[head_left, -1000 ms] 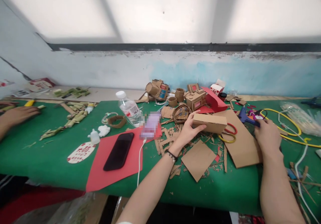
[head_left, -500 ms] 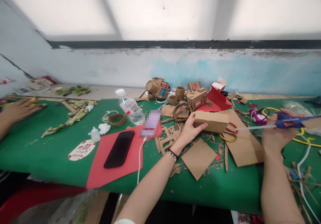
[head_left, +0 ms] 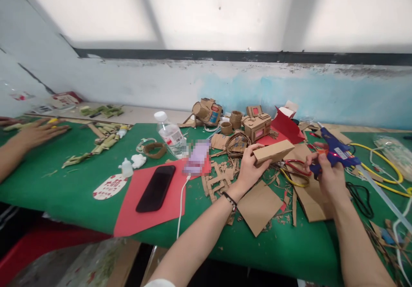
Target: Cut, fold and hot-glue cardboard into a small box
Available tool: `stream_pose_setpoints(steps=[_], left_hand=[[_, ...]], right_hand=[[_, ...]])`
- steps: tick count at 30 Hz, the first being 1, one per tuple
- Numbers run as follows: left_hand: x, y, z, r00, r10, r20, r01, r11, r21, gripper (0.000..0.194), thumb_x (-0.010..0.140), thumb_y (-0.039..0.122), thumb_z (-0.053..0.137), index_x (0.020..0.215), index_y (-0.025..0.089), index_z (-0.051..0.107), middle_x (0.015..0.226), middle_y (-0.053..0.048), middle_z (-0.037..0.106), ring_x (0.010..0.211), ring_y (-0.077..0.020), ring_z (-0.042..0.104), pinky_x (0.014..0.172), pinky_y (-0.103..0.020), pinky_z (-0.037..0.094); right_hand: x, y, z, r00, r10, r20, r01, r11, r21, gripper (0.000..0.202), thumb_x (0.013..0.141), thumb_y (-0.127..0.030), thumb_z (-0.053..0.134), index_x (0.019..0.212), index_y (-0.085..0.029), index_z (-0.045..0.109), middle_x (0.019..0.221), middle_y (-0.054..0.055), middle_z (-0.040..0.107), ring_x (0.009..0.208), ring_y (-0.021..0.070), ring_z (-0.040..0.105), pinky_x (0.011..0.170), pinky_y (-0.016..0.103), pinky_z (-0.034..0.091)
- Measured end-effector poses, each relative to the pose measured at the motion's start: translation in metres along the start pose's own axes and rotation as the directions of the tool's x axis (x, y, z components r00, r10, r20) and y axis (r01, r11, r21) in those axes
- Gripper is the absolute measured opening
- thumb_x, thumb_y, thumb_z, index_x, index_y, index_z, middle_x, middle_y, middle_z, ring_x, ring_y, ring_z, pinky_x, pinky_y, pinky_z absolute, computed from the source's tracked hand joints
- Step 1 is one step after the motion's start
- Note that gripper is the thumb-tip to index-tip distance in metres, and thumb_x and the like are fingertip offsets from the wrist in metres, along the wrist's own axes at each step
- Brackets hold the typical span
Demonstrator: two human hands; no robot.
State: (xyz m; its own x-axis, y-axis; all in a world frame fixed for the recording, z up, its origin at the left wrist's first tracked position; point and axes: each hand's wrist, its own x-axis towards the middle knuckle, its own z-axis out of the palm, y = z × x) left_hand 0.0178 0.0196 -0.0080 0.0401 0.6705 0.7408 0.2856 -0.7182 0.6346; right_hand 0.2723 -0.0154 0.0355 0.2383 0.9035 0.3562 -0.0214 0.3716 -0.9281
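Logged from my remote feed: clear water bottle (head_left: 172, 136), white-capped | black phone (head_left: 156, 188) lying on red paper (head_left: 172, 197) | printed oval card (head_left: 110, 187) at paper's left | small squeeze bottle (head_left: 126, 168) just beside white wad (head_left: 139, 161)

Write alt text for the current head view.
A person's left hand holds a cardboard box and the right hand grips a blue glue gun above a green table. Cardboard scraps, a black phone and a clear bottle sit nearby.

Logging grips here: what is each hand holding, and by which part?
The left hand holds the cardboard box by its left end; the right hand grips the blue glue gun by its handle.
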Motion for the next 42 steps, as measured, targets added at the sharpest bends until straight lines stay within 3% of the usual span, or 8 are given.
stream_pose_setpoints(steps=[6,13,17,21,24,28,37,42], left_hand=[[0.001,0.0,0.001,0.992,0.009,-0.125,0.003,0.996,0.093,0.028,0.098,0.03,0.077,0.123,0.018,0.07,0.133,-0.015,0.07,0.127,-0.0285,0.068,0.111,-0.043,0.057],[0.0,-0.016,0.009,0.965,-0.153,-0.215,0.158,0.987,0.007,0.026,0.097,0.029,0.075,0.121,0.02,0.069,0.125,-0.011,0.072,0.118,-0.0247,0.073,0.103,-0.037,0.062],[-0.001,-0.018,0.01,0.966,-0.131,-0.222,0.143,0.989,0.038,0.025,0.098,0.032,0.074,0.119,0.02,0.07,0.124,-0.011,0.07,0.12,-0.025,0.072,0.107,-0.037,0.06],[-0.001,-0.013,0.009,0.978,-0.102,-0.185,0.113,0.992,0.05,0.026,0.1,0.032,0.071,0.123,0.019,0.07,0.133,-0.013,0.068,0.124,-0.0258,0.071,0.11,-0.038,0.059],[0.0,-0.01,0.009,0.981,-0.102,-0.165,0.115,0.991,0.07,0.024,0.101,0.03,0.069,0.122,0.019,0.07,0.135,-0.014,0.067,0.126,-0.0273,0.069,0.111,-0.041,0.058],[-0.002,-0.011,0.01,0.99,-0.058,-0.129,0.071,0.993,0.098,0.023,0.102,0.027,0.066,0.123,0.019,0.069,0.138,-0.015,0.066,0.126,-0.0273,0.07,0.111,-0.04,0.059],[-0.006,-0.01,0.006,0.995,0.081,-0.056,-0.072,0.987,0.145,0.037,0.101,0.014,0.065,0.138,0.021,0.061,0.144,-0.015,0.064,0.132,-0.0257,0.07,0.112,-0.038,0.06],[-0.005,-0.01,0.006,0.996,0.063,-0.055,-0.054,0.988,0.147,0.042,0.099,0.009,0.064,0.139,0.022,0.06,0.144,-0.014,0.064,0.134,-0.0264,0.069,0.114,-0.039,0.059]], right_hand=[[-0.019,-0.002,0.015,0.967,0.064,0.245,-0.109,0.979,0.174,0.033,0.103,-0.057,0.067,0.114,-0.026,0.069,0.106,0.006,0.07,0.059,0.0145,0.057,0.059,0.035,0.051],[-0.029,0.0,0.021,0.909,0.174,0.378,-0.193,0.981,0.012,0.029,0.103,-0.052,0.07,0.116,-0.025,0.068,0.101,0.004,0.071,0.068,0.0176,0.066,0.068,0.033,0.057],[-0.034,-0.003,0.03,0.907,0.191,0.376,-0.197,0.98,-0.023,0.034,0.099,-0.059,0.073,0.104,-0.025,0.07,0.097,0.003,0.072,0.063,0.0156,0.067,0.065,0.031,0.059],[-0.038,0.0,0.035,0.863,0.241,0.444,-0.229,0.97,-0.082,0.039,0.097,-0.064,0.073,0.107,-0.026,0.073,0.1,0.008,0.078,0.067,0.021,0.074,0.068,0.036,0.067],[-0.039,0.002,0.04,0.861,0.238,0.449,-0.217,0.971,-0.097,0.037,0.095,-0.065,0.074,0.103,-0.029,0.075,0.104,0.009,0.08,0.072,0.0255,0.077,0.065,0.039,0.069],[-0.038,0.001,0.045,0.856,0.238,0.458,-0.202,0.971,-0.127,0.037,0.092,-0.067,0.075,0.093,-0.03,0.075,0.089,0.009,0.079,0.071,0.0282,0.076,0.064,0.042,0.069],[-0.041,-0.006,0.035,0.86,0.237,0.452,-0.214,0.971,-0.102,0.039,0.093,-0.065,0.077,0.086,-0.027,0.074,0.079,0.008,0.076,0.071,0.0296,0.076,0.071,0.044,0.067],[-0.041,0.001,0.03,0.86,0.24,0.45,-0.186,0.969,-0.16,0.032,0.093,-0.06,0.078,0.088,-0.029,0.073,0.074,0.004,0.076,0.068,0.0289,0.076,0.069,0.043,0.066]])
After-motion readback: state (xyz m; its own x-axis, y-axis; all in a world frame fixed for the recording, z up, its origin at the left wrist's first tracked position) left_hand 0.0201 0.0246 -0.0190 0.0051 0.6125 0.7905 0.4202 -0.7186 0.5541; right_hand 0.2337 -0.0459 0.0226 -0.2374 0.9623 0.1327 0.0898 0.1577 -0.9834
